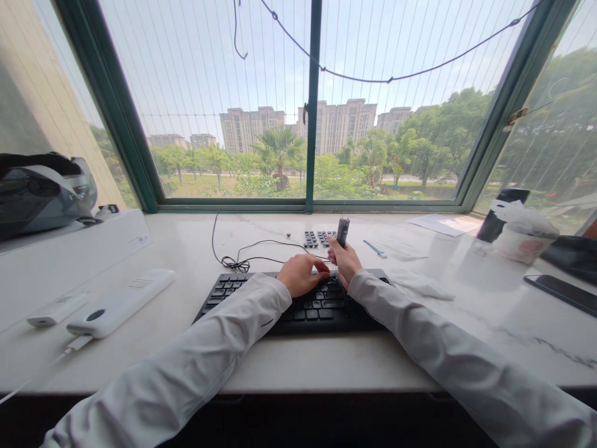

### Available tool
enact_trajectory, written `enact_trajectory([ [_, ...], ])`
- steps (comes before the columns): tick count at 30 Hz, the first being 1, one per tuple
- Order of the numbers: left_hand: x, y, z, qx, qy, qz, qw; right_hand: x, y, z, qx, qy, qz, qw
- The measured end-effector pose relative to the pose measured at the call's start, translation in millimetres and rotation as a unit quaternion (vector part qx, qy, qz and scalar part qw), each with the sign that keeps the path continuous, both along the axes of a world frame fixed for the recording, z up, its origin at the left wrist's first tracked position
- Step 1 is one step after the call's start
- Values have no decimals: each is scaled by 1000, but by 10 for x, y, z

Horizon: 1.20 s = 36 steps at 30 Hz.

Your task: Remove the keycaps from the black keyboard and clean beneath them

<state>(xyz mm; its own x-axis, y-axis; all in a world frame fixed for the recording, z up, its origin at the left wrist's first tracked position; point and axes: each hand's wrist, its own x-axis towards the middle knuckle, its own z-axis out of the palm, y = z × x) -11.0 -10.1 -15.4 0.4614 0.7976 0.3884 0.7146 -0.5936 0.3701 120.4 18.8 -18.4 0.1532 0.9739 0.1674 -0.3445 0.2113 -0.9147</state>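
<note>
A black keyboard (298, 315) lies on the white countertop, partly covered by both hands and forearms. My right hand (346, 261) is closed around a dark tool with a thick, blocky handle (343, 231), held upright over the keyboard's upper right part. Its lower end is partly hidden by my fingers. My left hand (303, 274) rests on the upper middle keys, thumb and forefinger apart, their tips close to the tool's lower end. Behind the hands, loose black keycaps (310, 239) stand in small groups, and a single keycap (288, 235) lies to their left.
A coiled black cable (236, 264) lies behind the keyboard. To the right are a blue stick-like tool (374, 247), clear plastic wrap (422, 285), a phone (564, 292) and a bagged cup (525, 236). A white power bank (124, 302) and a white box (116, 242) are at left.
</note>
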Motion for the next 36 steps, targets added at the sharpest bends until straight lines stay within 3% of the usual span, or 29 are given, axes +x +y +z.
enact_trajectory([
  [10, 5, 33, -25, 2, 1, 2, 1000, -3, 49, -9, -2, 3, 65, 998],
  [16, 6, 17, -22, 6, 1, 6, 1000, -28, 66, -52, 54, -43, -4, 998],
  [19, 7, 9, -18, 8, 1, 9, 1000, -24, 93, -88, 81, -73, -1, 994],
  [23, 1, 8, -10, 1, -4, 8, 1000, -2, 110, -97, 69, -95, -8, 993],
  [36, -8, 9, -20, 22, 10, -3, 1000, 77, 31, 30, -7, -2, 20, 1000],
])
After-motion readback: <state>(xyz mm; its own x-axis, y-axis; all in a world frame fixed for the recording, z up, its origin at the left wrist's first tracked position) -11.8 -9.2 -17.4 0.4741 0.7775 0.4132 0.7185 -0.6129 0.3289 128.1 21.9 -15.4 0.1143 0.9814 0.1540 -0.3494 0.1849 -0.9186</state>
